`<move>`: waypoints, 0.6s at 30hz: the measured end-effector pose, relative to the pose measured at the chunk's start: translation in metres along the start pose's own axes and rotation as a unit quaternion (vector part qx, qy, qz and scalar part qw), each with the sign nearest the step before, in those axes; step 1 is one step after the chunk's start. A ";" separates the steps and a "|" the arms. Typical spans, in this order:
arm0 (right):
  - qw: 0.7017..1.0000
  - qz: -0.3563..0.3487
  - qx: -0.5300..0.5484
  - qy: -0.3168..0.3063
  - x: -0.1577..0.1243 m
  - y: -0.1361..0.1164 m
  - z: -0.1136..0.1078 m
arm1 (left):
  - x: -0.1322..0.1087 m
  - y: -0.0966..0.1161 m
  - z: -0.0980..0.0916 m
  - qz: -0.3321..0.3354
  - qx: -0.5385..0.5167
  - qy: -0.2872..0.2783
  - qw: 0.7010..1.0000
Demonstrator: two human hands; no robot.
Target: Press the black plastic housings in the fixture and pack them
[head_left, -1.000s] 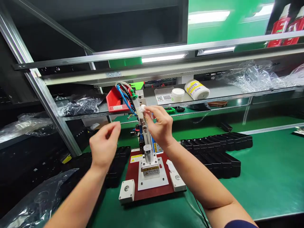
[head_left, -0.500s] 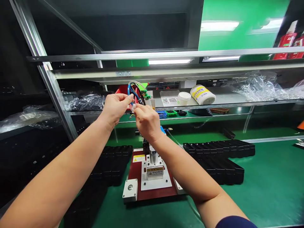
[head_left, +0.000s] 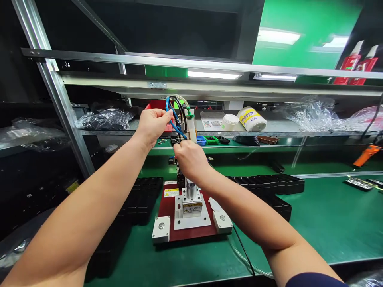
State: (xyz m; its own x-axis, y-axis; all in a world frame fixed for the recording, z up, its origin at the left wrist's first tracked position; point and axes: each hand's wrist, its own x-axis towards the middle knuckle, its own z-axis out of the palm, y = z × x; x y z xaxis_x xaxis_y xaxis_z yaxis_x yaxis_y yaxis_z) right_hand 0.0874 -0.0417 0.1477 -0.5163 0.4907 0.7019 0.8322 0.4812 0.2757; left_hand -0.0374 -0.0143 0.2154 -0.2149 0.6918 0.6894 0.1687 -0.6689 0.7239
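Note:
My left hand (head_left: 153, 124) pinches a blue tube (head_left: 167, 105) at the top of a bundle of blue, black and clear tubes. Lower and to the right, my right hand (head_left: 191, 158) is closed beside the bundle's lower part; its fingertips are turned away, and what they hold is hidden. A white syringe-like barrel with a green cap (head_left: 190, 113) stands right behind that hand. Below my hands is a bench machine with a metal block (head_left: 192, 207) on a dark red base (head_left: 194, 234), with a white button box (head_left: 161, 228) at its left front corner.
Stacked black parts (head_left: 269, 183) lie right of the machine, more (head_left: 137, 203) to its left. The shelf holds a white tub (head_left: 230, 122), a yellow-labelled canister (head_left: 251, 118) and plastic bags (head_left: 314, 113). An orange-handled tool (head_left: 366, 156) is at the far right.
My right hand has moved from beside my left fingertips to lower and further right. The small whitish piece between my hands no longer shows. The view has shifted slightly.

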 end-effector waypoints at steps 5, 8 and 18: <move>0.988 0.066 0.035 0.135 -0.014 0.009 0.006 | -0.002 0.003 -0.001 -0.037 -0.011 -0.005 0.999; 0.978 0.117 0.036 0.170 0.005 0.011 0.007 | -0.001 0.007 0.000 -0.054 0.008 0.003 0.999; 0.810 0.210 0.521 0.167 -0.122 0.008 0.013 | -0.035 0.020 -0.005 -0.078 0.157 -0.068 0.982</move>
